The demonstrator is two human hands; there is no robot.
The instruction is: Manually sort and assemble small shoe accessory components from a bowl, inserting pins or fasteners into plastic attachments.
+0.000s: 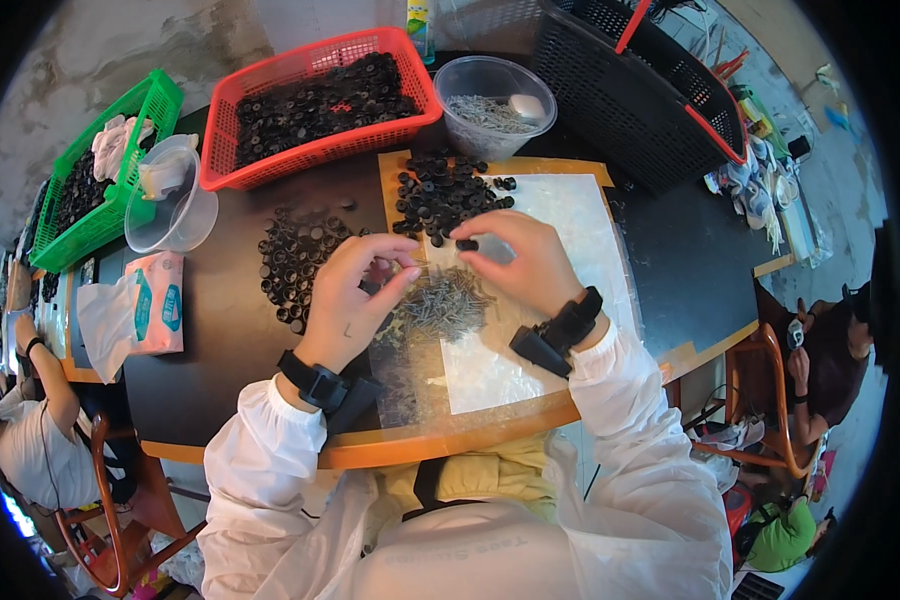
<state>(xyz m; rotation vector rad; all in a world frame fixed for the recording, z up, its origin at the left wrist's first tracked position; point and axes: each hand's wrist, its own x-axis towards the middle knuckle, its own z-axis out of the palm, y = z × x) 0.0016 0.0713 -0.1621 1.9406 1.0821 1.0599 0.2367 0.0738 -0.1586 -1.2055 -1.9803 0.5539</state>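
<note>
Both my hands are over the middle of the table. My left hand is closed in a pinch, with what looks like a thin metal pin at its fingertips. Between the thumb and forefinger of my right hand is a small round black plastic part. Just below the fingertips lies a heap of metal pins. Beyond them is a pile of black parts, and more black parts are spread left of my left hand.
At the back stand a red basket of black parts, a clear tub of pins and a black basket. Left are a green basket, a clear plastic container and a tissue pack. Other people sit on both sides.
</note>
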